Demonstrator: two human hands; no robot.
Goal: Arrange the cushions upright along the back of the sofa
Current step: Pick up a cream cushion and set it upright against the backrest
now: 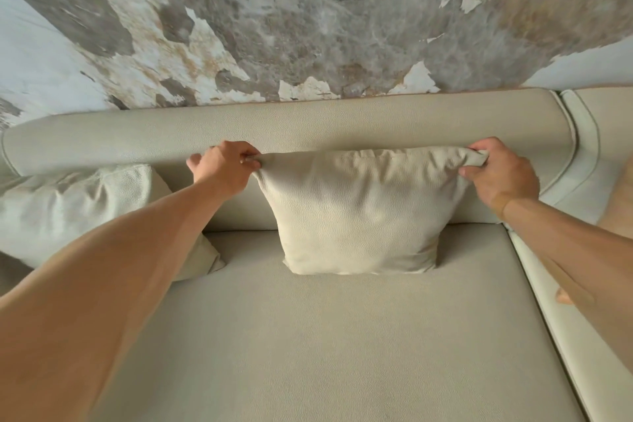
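Cream leather-look cushion (356, 212) standing upright on the sofa seat (325, 336), against the sofa backrest (291, 127) — top corners pinched by left hand (226, 164) and right hand (500, 171). Second cushion (72, 212) slumped at left — probably left to straighten. No readable writing or brand anywhere.

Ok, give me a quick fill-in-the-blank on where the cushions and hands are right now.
1. Both hands pinch the middle cushion by its top ____.
2. The left hand holds the corner nearer the ____ cushion.
3. The middle cushion stands ____ against the sofa back.
4. The right hand holds the cushion's ____ corner.

Missing words: corners; other; upright; right
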